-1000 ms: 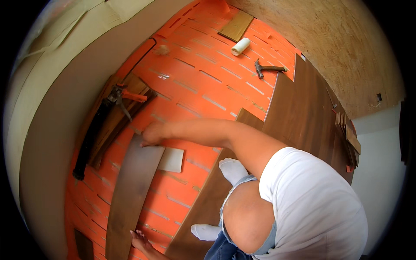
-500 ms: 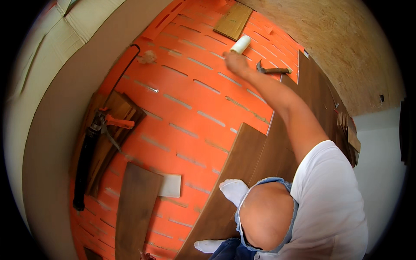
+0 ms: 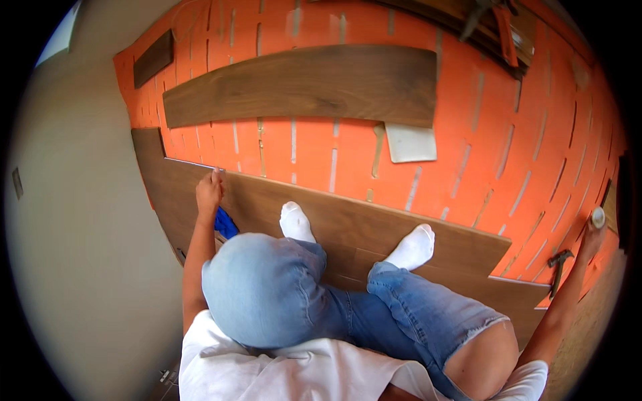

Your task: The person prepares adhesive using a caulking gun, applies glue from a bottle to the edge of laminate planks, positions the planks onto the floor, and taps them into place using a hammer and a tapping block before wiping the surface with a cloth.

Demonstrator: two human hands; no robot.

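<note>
My left hand (image 3: 208, 194), fingers closed, is at the edge of the laid brown planks (image 3: 167, 180); what it holds, if anything, is unclear. A blue cloth or object (image 3: 225, 222) lies beside its wrist. At the right, my right hand (image 3: 592, 237) grips a white roll (image 3: 597, 217), with a hammer (image 3: 559, 264) just left of that arm. A loose brown plank (image 3: 301, 87) lies across the orange underlayment (image 3: 301, 154), partly over a white square (image 3: 410, 144). My socked feet (image 3: 410, 248) rest on the laid planks.
A stack of boards (image 3: 461, 20) with an orange-handled caulking gun (image 3: 501, 33) lies at the upper right. A short dark plank (image 3: 153, 59) sits at the upper left. A pale wall (image 3: 73, 200) curves along the left side, and a board (image 3: 608, 200) shows at the far right.
The view has swung round. My right hand has reached out and taken hold of the white roll. My left hand has left the loose plank for the laid planks' edge.
</note>
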